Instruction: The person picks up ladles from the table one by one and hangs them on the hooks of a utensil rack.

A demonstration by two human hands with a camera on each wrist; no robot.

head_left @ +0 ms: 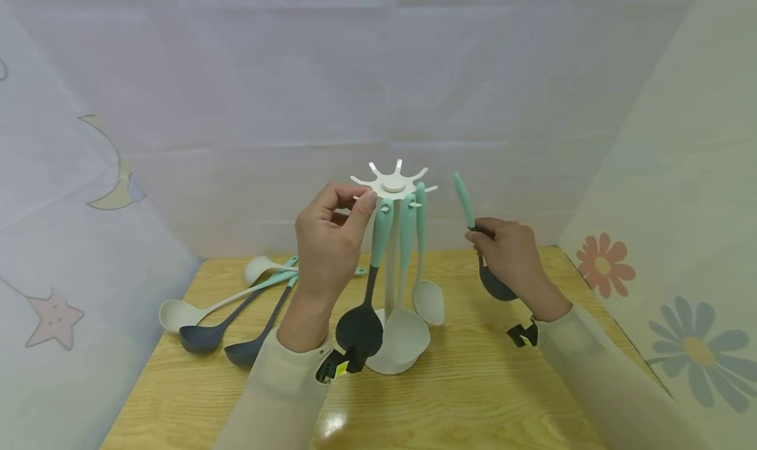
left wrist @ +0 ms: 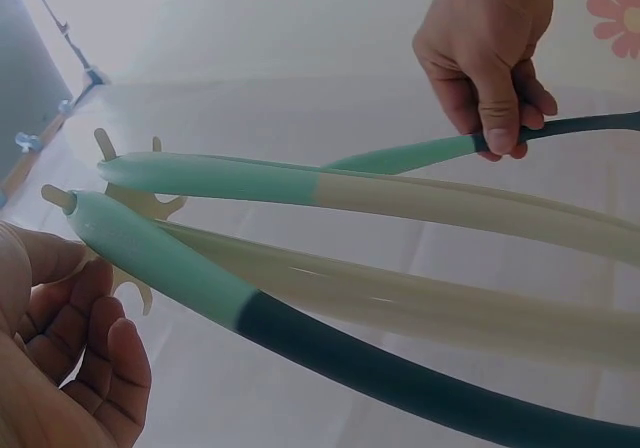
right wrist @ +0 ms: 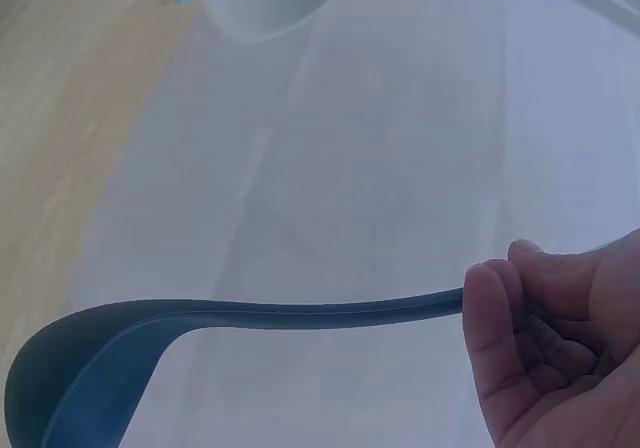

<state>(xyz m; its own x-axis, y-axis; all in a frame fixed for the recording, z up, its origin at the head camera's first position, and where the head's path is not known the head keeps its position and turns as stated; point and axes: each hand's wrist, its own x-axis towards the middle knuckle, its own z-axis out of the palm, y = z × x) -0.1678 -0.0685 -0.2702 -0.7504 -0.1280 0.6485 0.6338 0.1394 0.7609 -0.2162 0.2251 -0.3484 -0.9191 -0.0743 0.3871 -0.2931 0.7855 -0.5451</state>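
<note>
On the wood table (head_left: 467, 397), take the rack (head_left: 393, 185) as clock centre, 12 toward the back cloth (head_left: 284, 95). Left hand (head_left: 331, 240) at 8, thumb and fingertips pinching a prong (head_left: 357, 198). Reads as bracing: thin post (head_left: 390, 272), small round base (head_left: 387, 366), load hung on the near side, so it could tip or twist. Right hand (head_left: 508, 243) at 3, well apart from the rack, thumb and fingers closed narrow on the neck of a dark ladle (head_left: 464, 200), just below the mint grip. Bowl down, grip up, top leaning toward 9; that hold leaves the grip end free, likely the point. Bowl is part hidden from the head, plain from the right wrist. Hanging: dark spoon (head_left: 359, 330) at 7, white spoon (head_left: 406, 337) at 5, second white spoon (head_left: 428, 303) at 4. First two have prong tips poking through their grips, which is what holds them up; third's fixing is unclear. Prongs from 10 round to 2 are bare. Over at 9, two white ladles (head_left: 177, 315) and two dark ladles (head_left: 244, 353) lie piled, grips toward the rack, probably for easy pickup; left arm hides part.
</note>
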